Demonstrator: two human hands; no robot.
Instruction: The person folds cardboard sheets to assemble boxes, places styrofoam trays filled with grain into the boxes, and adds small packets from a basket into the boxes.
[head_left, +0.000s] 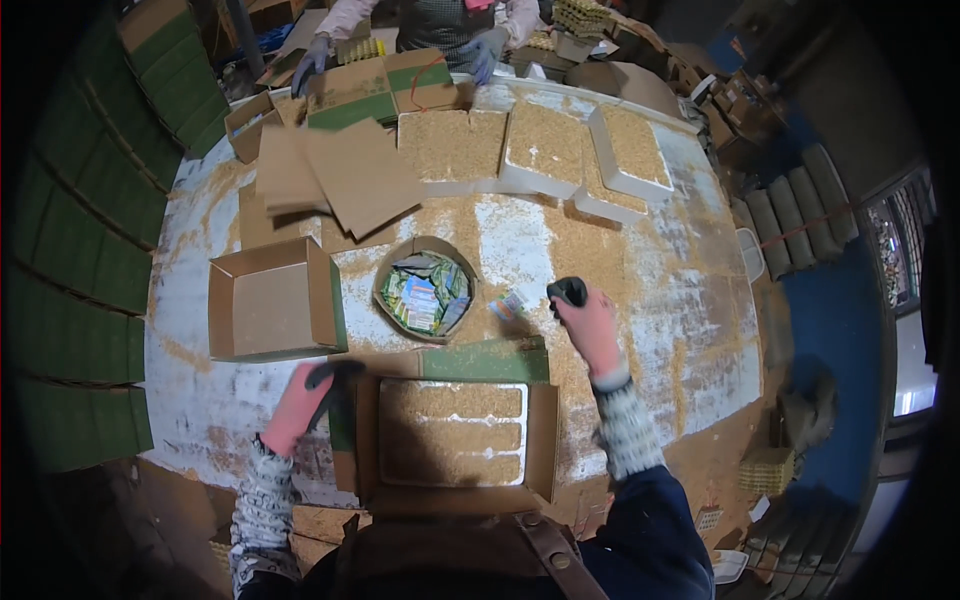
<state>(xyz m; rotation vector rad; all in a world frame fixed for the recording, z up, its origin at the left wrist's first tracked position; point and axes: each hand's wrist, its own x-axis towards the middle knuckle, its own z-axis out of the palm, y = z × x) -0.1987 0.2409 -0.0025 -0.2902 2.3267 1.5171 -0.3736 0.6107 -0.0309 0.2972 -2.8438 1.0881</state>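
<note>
An open cardboard box (541, 450) stands before me, with a white foam tray (523, 420) inside; sawdust-like filling covers the tray's compartments. My left hand (311, 401), in a pink and black glove, is at the box's upper left corner, fingers spread, nothing seen in it. My right hand (581, 319), gloved alike, is raised right of the box with its fingers curled; whether it holds anything is hidden. Between it and a round container (384, 304) of printed packets (420, 300) lies or hovers one small printed packet (508, 304); I cannot tell which.
An empty cardboard box (330, 300) sits left of the round container. Cardboard sheets (364, 176) lie behind it. Several filled foam trays (544, 150) stand at the back. Across the table is a co-worker's gloved hand (486, 54). Green cartons (82, 300) are stacked at left.
</note>
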